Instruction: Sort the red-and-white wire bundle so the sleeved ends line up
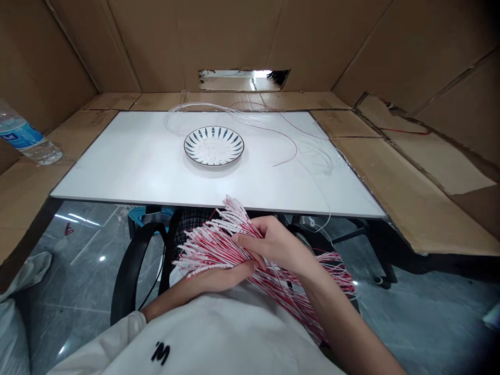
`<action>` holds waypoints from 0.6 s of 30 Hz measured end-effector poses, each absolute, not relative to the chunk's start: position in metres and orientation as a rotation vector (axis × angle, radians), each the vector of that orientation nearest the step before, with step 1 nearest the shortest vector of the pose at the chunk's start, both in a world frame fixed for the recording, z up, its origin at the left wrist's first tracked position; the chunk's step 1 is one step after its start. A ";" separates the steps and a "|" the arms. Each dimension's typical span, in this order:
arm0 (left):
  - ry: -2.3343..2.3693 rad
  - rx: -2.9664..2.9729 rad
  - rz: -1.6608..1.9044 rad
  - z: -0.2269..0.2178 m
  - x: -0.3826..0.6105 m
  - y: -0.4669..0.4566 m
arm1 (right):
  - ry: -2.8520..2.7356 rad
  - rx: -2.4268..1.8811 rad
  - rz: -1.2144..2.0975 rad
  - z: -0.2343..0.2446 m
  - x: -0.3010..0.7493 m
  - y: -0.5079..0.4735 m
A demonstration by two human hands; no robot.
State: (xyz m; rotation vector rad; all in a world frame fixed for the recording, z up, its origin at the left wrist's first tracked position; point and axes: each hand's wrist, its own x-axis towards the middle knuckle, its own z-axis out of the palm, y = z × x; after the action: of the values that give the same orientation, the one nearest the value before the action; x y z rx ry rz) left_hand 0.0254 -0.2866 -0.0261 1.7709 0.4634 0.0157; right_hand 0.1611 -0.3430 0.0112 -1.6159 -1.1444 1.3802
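A thick bundle of red and white strings (219,245) lies across my lap. White bead-like pieces line its fanned left ends, and the long strands trail away to the lower right. My left hand (228,276) curls around the bundle from below, its fingers partly hidden under the strands. From above, my right hand (273,242) closes on the same bundle near its middle, thumb and fingers pressed together on the strands. On the table beyond stands a round plate (214,159) with a dark blue leaf pattern and small whitish bits in it.
The white tabletop (136,166) carries loose clear strands (324,156) and a thin red string (296,151) on its right. Cardboard walls (234,41) surround it, with a slot at the back. A labelled water bottle (29,138) is at left, and a black chair armrest (130,276) is beside me.
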 end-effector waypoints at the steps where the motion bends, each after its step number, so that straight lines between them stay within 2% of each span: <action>1: 0.460 1.758 0.018 -0.026 0.025 -0.287 | -1.147 -1.589 1.400 0.011 0.161 -0.343; 8: 0.359 1.719 0.048 -0.027 0.029 -0.284 | -1.052 -1.455 1.409 0.007 0.161 -0.343; 18: 0.362 1.784 0.130 -0.033 0.026 -0.285 | -0.992 -1.431 1.258 0.016 0.165 -0.349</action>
State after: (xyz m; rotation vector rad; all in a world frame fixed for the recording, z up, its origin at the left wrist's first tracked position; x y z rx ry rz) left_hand 0.0255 -0.2851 -0.0325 1.7841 0.3618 0.1298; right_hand 0.1647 -0.3489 0.0157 -1.4306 -0.9919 1.2578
